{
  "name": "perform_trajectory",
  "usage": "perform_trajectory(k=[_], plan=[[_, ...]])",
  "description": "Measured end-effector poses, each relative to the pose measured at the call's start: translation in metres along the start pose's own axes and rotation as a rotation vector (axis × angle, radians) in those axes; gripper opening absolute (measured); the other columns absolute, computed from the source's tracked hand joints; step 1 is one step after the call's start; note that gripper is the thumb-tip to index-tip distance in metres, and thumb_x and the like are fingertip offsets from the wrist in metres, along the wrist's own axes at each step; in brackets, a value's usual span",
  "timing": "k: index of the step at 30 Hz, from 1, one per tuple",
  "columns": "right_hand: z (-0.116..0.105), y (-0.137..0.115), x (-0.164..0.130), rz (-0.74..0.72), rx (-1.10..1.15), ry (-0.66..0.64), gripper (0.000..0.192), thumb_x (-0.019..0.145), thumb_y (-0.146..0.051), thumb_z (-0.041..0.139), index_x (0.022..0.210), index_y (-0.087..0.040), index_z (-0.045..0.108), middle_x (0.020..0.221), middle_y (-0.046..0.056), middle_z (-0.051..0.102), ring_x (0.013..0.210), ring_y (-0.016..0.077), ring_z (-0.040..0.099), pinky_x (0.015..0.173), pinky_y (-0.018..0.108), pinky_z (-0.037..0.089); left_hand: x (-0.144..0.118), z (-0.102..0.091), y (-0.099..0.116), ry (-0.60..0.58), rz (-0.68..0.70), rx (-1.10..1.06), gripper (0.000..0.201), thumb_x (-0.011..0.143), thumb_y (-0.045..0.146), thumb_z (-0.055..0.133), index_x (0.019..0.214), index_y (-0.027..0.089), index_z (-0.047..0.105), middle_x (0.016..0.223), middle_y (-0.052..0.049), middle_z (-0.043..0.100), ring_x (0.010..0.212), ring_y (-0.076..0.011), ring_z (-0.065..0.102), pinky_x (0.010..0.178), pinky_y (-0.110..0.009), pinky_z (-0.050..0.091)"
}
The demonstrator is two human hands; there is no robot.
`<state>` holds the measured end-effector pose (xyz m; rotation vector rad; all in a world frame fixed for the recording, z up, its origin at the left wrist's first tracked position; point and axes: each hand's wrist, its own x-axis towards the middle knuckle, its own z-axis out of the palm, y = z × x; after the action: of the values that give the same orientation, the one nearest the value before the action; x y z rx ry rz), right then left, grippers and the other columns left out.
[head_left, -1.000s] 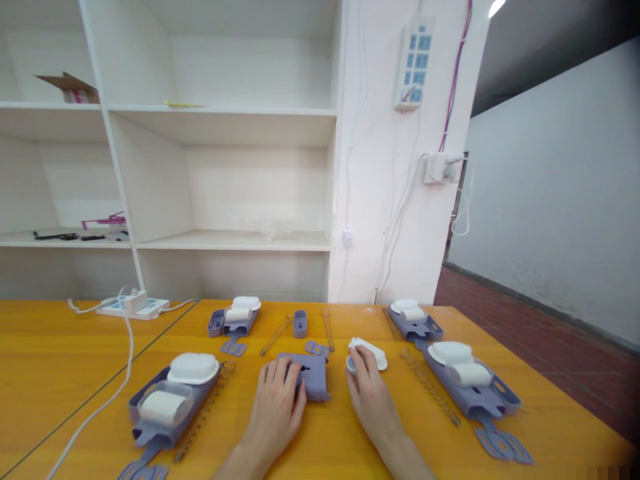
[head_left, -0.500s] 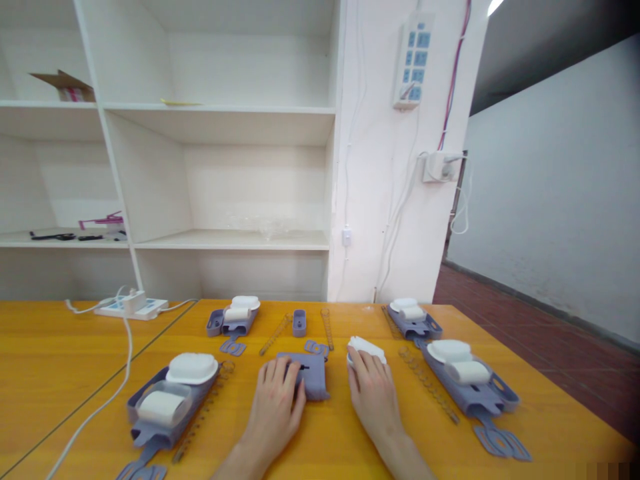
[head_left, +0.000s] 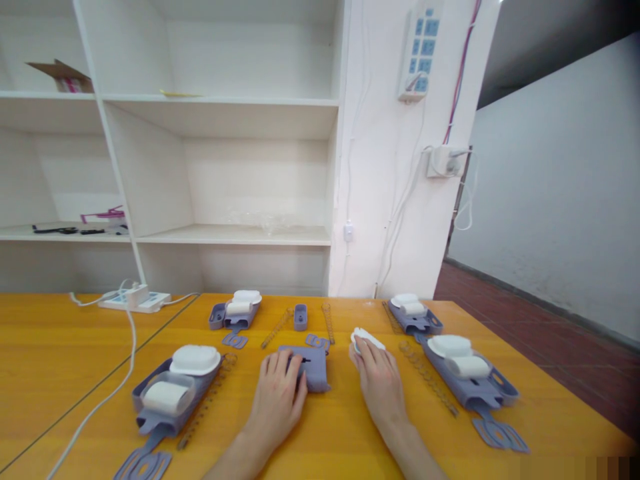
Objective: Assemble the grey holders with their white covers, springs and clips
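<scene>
A: Where is the left hand (head_left: 279, 400)?

B: It lies flat, palm down, on the near left part of a grey-purple plastic holder (head_left: 311, 367) in the middle of the orange table (head_left: 60, 373). The fingers (head_left: 280, 365) are stretched out and only a little apart. They rest on top of the holder; they do not curl around it.

A: And the right hand (head_left: 380, 383)?

B: It is just beside the left one, also palm down. Its fingers (head_left: 369, 350) are close together and cover the near side of a small white piece (head_left: 364, 335). If they press it or only touch it, I cannot tell. The white piece lies on the table, right of the holder, a little apart from it.

A: What is around the hands?

B: To the left there is a holder with white pads (head_left: 173, 390) and a coil spring (head_left: 206, 403) next to it. To the right there is a similar holder with pads (head_left: 467, 377), with another long spring (head_left: 429, 377) between it and the right hand. Farther back I see two smaller such sets, one at (head_left: 236, 312) and one at (head_left: 413, 313). A white power strip (head_left: 134, 301) lies at the far left, and its cable (head_left: 95, 407) goes over the table toward the near edge.
</scene>
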<state>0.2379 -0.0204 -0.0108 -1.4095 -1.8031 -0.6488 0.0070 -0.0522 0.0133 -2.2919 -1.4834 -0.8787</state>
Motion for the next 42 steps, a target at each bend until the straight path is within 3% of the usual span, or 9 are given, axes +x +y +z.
perform_trajectory(k=[8, 15, 21, 25, 34, 42], plan=[[-0.014, -0.016, 0.001, -0.078, 0.173, 0.113, 0.044, 0.09, -0.02, 0.046, 0.133, -0.019, 0.041, 0.119, 0.012, 0.058, 0.112, 0.0224, 0.053, 0.092, 0.039, 0.044, 0.0, 0.004, -0.004, 0.026, 0.069, 0.061, 0.036, 0.085, 0.044, 0.046, 0.108, 0.018, 0.055, 0.117, -0.013, 0.052, 0.111, -0.0292, 0.045, 0.096, -0.049, 0.033], [-0.013, -0.033, -0.005, -0.096, 0.311, 0.018, 0.05, 0.09, -0.022, 0.044, 0.138, -0.021, 0.033, 0.121, 0.013, 0.056, 0.115, 0.026, 0.051, 0.093, 0.045, 0.046, -0.004, 0.021, -0.014, 0.054, 0.041, 0.142, 0.062, 0.079, 0.062, 0.046, 0.12, 0.016, 0.05, 0.138, -0.017, 0.04, 0.13, -0.0342, 0.03, 0.103, -0.054, 0.024], [-0.014, -0.044, -0.006, 0.004, 0.429, -0.112, 0.043, 0.092, -0.023, 0.04, 0.135, -0.021, 0.036, 0.128, 0.01, 0.052, 0.121, 0.0226, 0.047, 0.095, 0.039, 0.047, -0.006, 0.023, -0.012, 0.026, -0.015, 0.142, 0.066, 0.078, 0.064, 0.044, 0.122, 0.016, 0.05, 0.13, -0.018, 0.048, 0.122, -0.0336, 0.041, 0.101, -0.055, 0.025], [-0.01, -0.044, -0.009, 0.083, 0.474, -0.122, 0.041, 0.092, -0.023, 0.039, 0.133, -0.02, 0.038, 0.13, 0.01, 0.051, 0.123, 0.0224, 0.046, 0.098, 0.039, 0.044, -0.004, 0.016, -0.007, 0.019, -0.058, 0.129, 0.066, 0.077, 0.065, 0.045, 0.119, 0.015, 0.053, 0.12, -0.017, 0.054, 0.112, -0.0325, 0.047, 0.098, -0.053, 0.029], [0.0, -0.039, -0.012, 0.151, 0.558, -0.15, 0.044, 0.092, -0.024, 0.038, 0.136, -0.021, 0.036, 0.133, 0.01, 0.048, 0.125, 0.0214, 0.044, 0.102, 0.041, 0.04, -0.005, 0.02, -0.009, 0.022, -0.031, 0.101, 0.07, 0.073, 0.068, 0.048, 0.12, 0.017, 0.051, 0.128, -0.018, 0.049, 0.123, -0.0348, 0.039, 0.102, -0.055, 0.023], [-0.007, -0.041, -0.011, 0.2, 0.578, -0.224, 0.052, 0.087, -0.024, 0.044, 0.137, -0.018, 0.034, 0.137, 0.011, 0.044, 0.128, 0.0221, 0.039, 0.107, 0.043, 0.034, 0.0, 0.009, -0.003, -0.026, -0.109, 0.031, 0.068, 0.066, 0.066, 0.057, 0.113, 0.017, 0.054, 0.113, -0.014, 0.055, 0.104, -0.0301, 0.049, 0.09, -0.045, 0.036]])
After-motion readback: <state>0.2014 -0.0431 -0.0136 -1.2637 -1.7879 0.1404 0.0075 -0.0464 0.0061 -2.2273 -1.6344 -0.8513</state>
